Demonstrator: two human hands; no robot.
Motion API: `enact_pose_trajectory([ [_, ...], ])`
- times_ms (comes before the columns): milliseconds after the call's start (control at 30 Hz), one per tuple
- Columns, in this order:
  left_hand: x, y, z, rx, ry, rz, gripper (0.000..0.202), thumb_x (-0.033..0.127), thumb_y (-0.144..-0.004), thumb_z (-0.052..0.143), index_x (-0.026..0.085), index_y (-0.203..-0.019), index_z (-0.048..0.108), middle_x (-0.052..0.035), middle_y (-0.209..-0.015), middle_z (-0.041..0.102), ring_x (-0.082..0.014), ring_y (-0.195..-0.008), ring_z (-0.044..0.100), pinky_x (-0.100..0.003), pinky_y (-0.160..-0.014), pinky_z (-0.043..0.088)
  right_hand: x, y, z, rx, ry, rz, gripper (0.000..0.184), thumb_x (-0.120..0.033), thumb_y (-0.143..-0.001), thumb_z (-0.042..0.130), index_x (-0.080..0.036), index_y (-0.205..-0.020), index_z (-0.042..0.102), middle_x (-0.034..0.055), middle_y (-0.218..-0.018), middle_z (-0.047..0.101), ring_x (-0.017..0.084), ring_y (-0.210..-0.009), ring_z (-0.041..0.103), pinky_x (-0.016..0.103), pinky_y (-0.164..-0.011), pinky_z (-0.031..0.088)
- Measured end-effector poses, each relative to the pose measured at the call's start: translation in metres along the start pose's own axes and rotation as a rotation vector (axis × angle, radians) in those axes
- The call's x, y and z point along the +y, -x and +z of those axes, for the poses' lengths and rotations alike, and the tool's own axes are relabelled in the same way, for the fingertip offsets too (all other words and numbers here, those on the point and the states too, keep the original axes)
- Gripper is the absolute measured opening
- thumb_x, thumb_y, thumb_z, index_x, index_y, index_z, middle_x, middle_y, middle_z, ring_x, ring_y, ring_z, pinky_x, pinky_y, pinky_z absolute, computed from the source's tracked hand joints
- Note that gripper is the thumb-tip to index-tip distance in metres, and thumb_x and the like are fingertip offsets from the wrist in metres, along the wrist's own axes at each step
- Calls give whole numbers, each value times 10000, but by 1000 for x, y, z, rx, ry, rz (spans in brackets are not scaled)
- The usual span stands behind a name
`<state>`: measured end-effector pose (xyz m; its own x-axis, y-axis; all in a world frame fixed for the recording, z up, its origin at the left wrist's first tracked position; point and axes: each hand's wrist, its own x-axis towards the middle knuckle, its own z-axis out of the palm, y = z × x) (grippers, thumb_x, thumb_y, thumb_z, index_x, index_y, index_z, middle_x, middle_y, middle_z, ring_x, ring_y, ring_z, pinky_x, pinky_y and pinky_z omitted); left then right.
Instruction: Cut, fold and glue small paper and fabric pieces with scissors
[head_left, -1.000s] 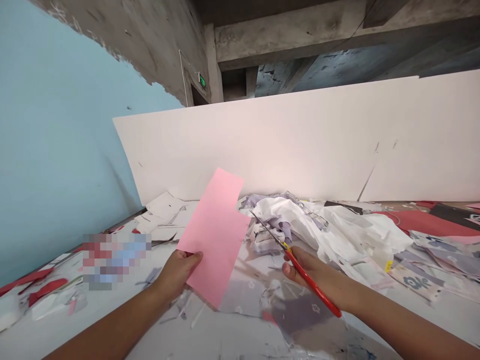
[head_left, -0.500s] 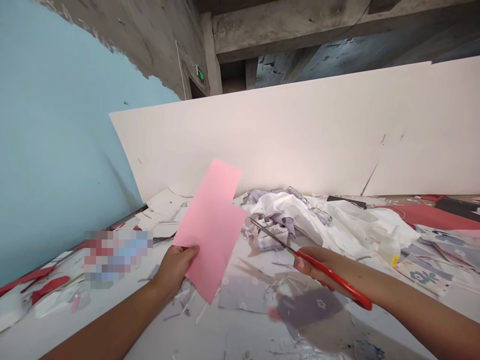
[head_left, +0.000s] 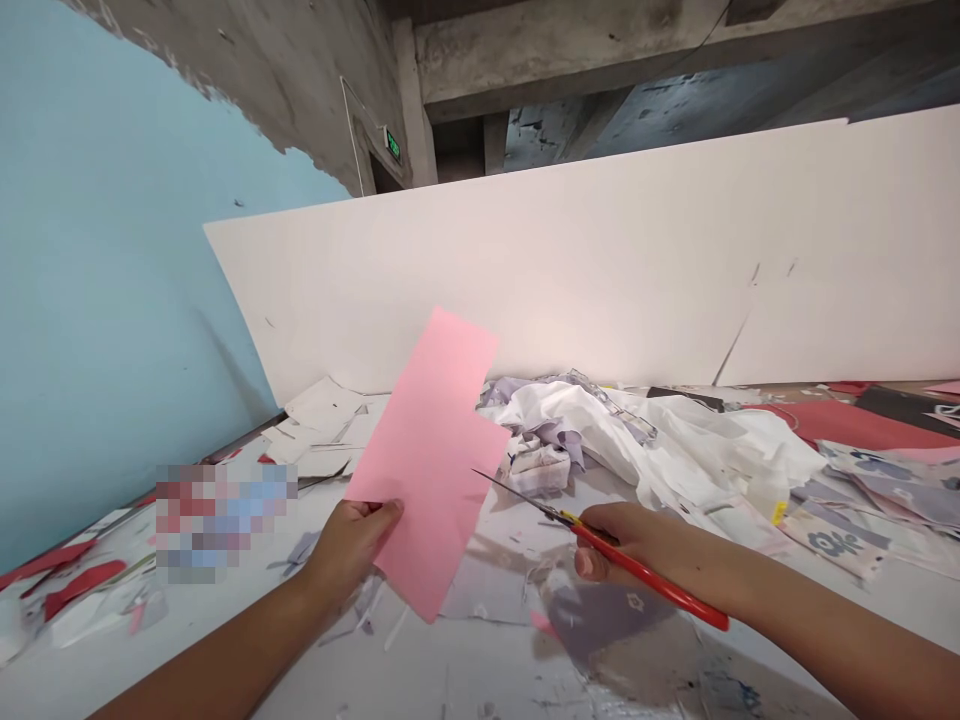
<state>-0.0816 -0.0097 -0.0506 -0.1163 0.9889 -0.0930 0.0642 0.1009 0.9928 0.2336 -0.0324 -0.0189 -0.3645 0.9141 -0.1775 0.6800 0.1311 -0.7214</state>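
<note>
Left hand [head_left: 354,548], 11 o'clock: pinching near-left edge of pink paper [head_left: 427,455], paper at 12, notch on its right. Right hand [head_left: 634,538], 1 o'clock: curled round scissors [head_left: 646,574], tip overlapping paper; contact unclear. Beyond, 1 o'clock: crumpled white sheet [head_left: 600,425] on counter [head_left: 390,690]. Farther, 12: board [head_left: 525,270].

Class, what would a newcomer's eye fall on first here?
First, the pink sheet, held up near the middle by the left hand. Next, the red-handled scissors in the right hand, their blade tip overlapping the sheet's right side in this view. Behind both, a long white board spans the scene.
</note>
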Motion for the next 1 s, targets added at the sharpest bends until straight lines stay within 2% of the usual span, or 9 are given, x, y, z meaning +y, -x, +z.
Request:
enact_pose_trajectory([
  [133, 4, 6, 5, 5, 23, -51, 289, 395, -640, 637, 137, -769, 614, -67, -701, 633, -194, -608, 589, -262, -477, 432, 6, -4, 3, -43, 42, -20, 320, -516, -727, 477, -200, -673, 476, -34, -566, 370, 91, -466, 296, 224, -426, 242],
  [267, 3, 7, 6, -48, 50, -18, 310, 395, -664, 623, 120, -807, 622, -90, -744, 652, -205, -665, 608, -288, -579, 466, 7, -4, 4, -85, 61, -15, 347, -543, -733, 455, -199, -702, 474, -37, -588, 364, 89, -488, 291, 216, -427, 241],
  [367, 0, 6, 6, -67, 62, 6, 328, 388, -673, 620, 129, -873, 623, -92, -782, 665, -215, -703, 619, -303, -631, 474, 8, -6, 6, -83, 70, -17, 372, -566, -728, 449, -195, -710, 476, -38, -592, 364, 88, -487, 295, 221, -430, 249],
  [500, 0, 8, 8, -65, 74, -17, 352, 373, -660, 633, 138, -922, 621, -94, -798, 672, -229, -715, 626, -309, -623, 478, 9, -10, 11, -56, 83, -10, 365, -560, -716, 461, -196, -687, 477, -38, -580, 380, 90, -486, 300, 225, -435, 249],
  [600, 3, 7, 9, -63, 60, -24, 367, 373, -645, 638, 128, -917, 623, -105, -792, 671, -239, -701, 625, -320, -606, 479, 3, -9, 11, -60, 75, 32, 306, -504, -704, 489, -199, -679, 498, -33, -593, 428, 93, -498, 316, 225, -447, 259],
  [733, 10, -3, -3, -164, 9, 32, 338, 357, -627, 634, 125, -872, 615, -104, -802, 656, -239, -720, 608, -324, -627, 473, -15, 2, 0, -117, 104, 92, 204, -394, -687, 494, -203, -698, 565, -9, -606, 502, 116, -512, 406, 242, -475, 290],
  [800, 15, -11, -16, -192, -85, 73, 263, 325, -626, 622, 148, -819, 606, -70, -784, 639, -219, -723, 591, -300, -634, 462, -25, 9, -10, -153, 194, 148, 195, -397, -663, 512, -219, -690, 587, 1, -613, 540, 140, -528, 451, 254, -478, 289],
  [900, 24, -21, -35, -145, -399, 40, 144, 295, -614, 595, 158, -612, 551, -3, -592, 546, -155, -539, 508, -249, -496, 388, -36, 23, -26, -180, 378, 233, 143, -371, -588, 580, -244, -645, 610, 8, -594, 552, 178, -543, 490, 274, -480, 295],
  [1000, 37, -26, -42, -240, -596, 38, 168, 266, -620, 538, 171, -513, 451, 42, -493, 409, -105, -442, 382, -227, -440, 294, -43, 36, -40, -210, 438, 305, 144, -281, -513, 633, -272, -655, 612, -1, -635, 590, 202, -580, 512, 275, -477, 295],
])
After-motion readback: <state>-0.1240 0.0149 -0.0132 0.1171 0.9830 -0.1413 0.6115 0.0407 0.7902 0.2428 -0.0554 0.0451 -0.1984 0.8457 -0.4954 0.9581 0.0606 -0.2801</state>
